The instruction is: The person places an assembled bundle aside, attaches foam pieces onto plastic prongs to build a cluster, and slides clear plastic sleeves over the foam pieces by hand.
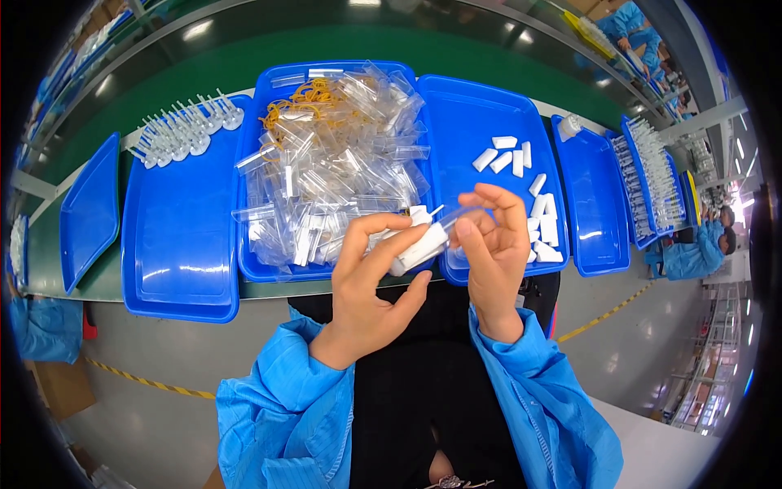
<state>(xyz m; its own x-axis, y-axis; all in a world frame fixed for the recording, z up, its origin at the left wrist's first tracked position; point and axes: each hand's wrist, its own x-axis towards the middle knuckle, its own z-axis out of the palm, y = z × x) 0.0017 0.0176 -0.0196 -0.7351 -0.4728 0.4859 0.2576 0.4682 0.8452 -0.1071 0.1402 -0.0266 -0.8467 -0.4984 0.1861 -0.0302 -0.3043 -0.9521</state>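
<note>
Over the front edge of the trays, my left hand (375,281) grips a smooth white plastic piece (425,244) between thumb and fingers. A thin white stem sticks out near its upper end. My right hand (497,257) pinches a clear plastic sleeve (461,218) between thumb and fingertips, close beside the white piece. Whether the two touch I cannot tell. Behind my left hand, a blue tray (259,106) is heaped with clear plastic sleeves (350,163) and tangled yellow bands (301,106). Beyond my right hand lie several short white pieces (547,220) in another blue tray (456,106).
At left, a blue tray (179,277) bears several clear, stemmed parts (187,130) along its far end. A narrower blue tray (599,220) stands at right, near racks of upright parts (652,171). A green conveyor surface (456,49) runs behind. Co-workers in blue (692,253) sit farther off.
</note>
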